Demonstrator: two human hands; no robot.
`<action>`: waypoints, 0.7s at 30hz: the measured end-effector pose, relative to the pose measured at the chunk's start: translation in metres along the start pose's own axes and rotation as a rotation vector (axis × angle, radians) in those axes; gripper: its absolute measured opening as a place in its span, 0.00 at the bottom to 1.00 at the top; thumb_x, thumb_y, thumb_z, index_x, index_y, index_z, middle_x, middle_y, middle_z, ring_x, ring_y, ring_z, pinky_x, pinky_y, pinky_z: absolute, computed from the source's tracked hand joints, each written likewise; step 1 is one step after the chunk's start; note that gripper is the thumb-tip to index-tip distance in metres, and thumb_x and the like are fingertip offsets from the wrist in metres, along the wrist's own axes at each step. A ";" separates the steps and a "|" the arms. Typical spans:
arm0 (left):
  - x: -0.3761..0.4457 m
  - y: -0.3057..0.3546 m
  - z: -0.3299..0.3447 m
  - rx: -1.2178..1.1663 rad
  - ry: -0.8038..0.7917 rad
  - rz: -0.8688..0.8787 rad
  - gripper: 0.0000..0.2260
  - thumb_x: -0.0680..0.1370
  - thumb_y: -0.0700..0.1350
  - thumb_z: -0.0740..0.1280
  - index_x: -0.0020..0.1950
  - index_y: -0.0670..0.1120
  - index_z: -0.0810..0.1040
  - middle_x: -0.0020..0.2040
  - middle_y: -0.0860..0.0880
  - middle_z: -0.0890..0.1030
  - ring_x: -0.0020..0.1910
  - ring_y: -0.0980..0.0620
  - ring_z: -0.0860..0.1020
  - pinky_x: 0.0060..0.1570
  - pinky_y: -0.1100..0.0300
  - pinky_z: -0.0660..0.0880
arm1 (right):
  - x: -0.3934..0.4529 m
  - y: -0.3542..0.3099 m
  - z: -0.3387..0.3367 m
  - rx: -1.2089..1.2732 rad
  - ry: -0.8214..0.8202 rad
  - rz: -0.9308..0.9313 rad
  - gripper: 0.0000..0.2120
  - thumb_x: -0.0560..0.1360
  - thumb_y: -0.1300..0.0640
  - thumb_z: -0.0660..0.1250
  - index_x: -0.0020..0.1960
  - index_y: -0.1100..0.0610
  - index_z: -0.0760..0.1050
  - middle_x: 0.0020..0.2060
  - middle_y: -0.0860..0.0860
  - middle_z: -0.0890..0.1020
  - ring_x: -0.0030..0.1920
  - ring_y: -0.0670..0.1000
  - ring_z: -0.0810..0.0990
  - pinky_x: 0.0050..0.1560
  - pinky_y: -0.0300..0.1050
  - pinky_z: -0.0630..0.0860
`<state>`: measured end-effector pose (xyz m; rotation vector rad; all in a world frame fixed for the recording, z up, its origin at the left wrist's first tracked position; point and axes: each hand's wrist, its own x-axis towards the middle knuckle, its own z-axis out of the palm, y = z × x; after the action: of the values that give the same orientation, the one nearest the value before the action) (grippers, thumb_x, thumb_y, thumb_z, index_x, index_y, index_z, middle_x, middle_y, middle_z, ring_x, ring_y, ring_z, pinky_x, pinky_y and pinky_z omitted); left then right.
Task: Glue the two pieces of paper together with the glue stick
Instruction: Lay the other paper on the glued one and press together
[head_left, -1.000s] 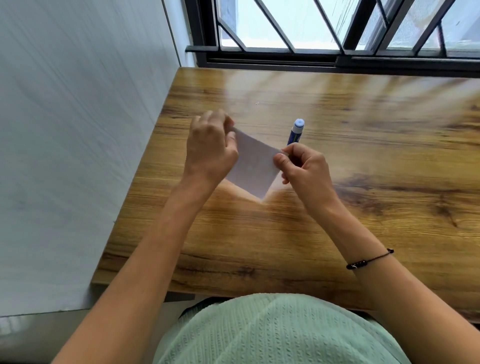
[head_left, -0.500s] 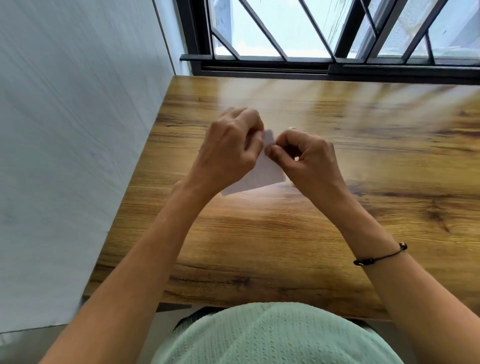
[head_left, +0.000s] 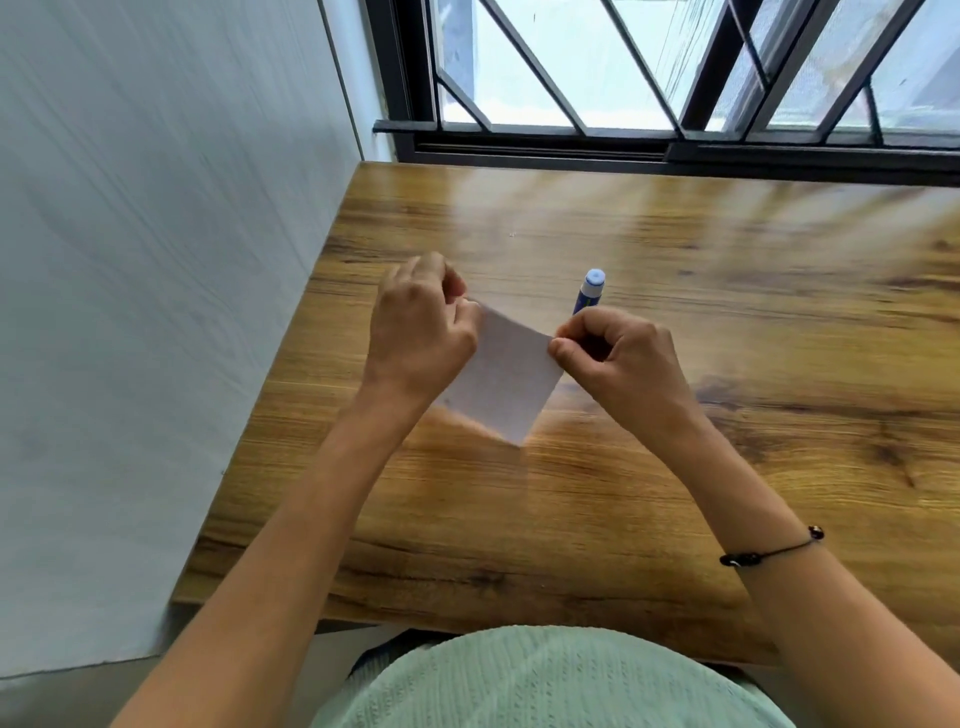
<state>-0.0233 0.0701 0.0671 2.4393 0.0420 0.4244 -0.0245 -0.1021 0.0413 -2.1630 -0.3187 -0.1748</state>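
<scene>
I hold the white paper (head_left: 501, 382) up between both hands, above the wooden surface (head_left: 675, 467). My left hand (head_left: 421, 338) pinches its upper left corner, fingers (head_left: 467, 319) curled shut on the sheet, and my right hand (head_left: 618, 358) pinches the right corner between thumb and forefinger, the other fingers folded into the palm. The sheet hangs like a diamond, its lowest corner pointing down toward the surface; it looks clear of the wood, with its shadow just under it, though from this angle I cannot be sure of the gap. I can make out only one face of paper, so I cannot tell whether it is a single piece or two laid together. The glue stick (head_left: 589, 291), blue with a pale cap, stands on the surface just behind my right hand, its lower part hidden by my knuckles. A thin black bracelet (head_left: 769, 553) sits on my right wrist. The surface runs up to a barred window (head_left: 675, 78), with a pale wall (head_left: 156, 260) along its left edge.
</scene>
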 end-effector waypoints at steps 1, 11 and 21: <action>0.000 0.003 -0.002 0.031 0.010 0.075 0.05 0.72 0.38 0.64 0.46 0.40 0.74 0.42 0.47 0.74 0.45 0.50 0.71 0.45 0.60 0.69 | 0.003 -0.003 -0.003 -0.060 -0.033 -0.042 0.04 0.71 0.62 0.69 0.37 0.59 0.79 0.31 0.50 0.77 0.29 0.43 0.70 0.32 0.30 0.66; 0.008 0.022 -0.006 0.056 -0.252 0.474 0.03 0.75 0.40 0.64 0.44 0.41 0.76 0.39 0.50 0.73 0.38 0.53 0.70 0.36 0.65 0.64 | 0.028 -0.028 -0.026 -0.136 -0.155 -0.237 0.06 0.72 0.58 0.69 0.41 0.61 0.80 0.33 0.55 0.81 0.34 0.52 0.79 0.36 0.43 0.76; 0.026 0.019 -0.022 -0.126 0.049 0.150 0.04 0.76 0.41 0.63 0.42 0.42 0.75 0.33 0.52 0.73 0.31 0.60 0.69 0.28 0.75 0.64 | 0.004 -0.012 0.004 0.204 -0.023 0.055 0.08 0.73 0.60 0.66 0.34 0.57 0.76 0.28 0.56 0.73 0.31 0.50 0.68 0.33 0.48 0.66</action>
<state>-0.0070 0.0717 0.1029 2.3153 -0.1431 0.5370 -0.0238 -0.0916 0.0491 -1.9702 -0.2777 -0.0827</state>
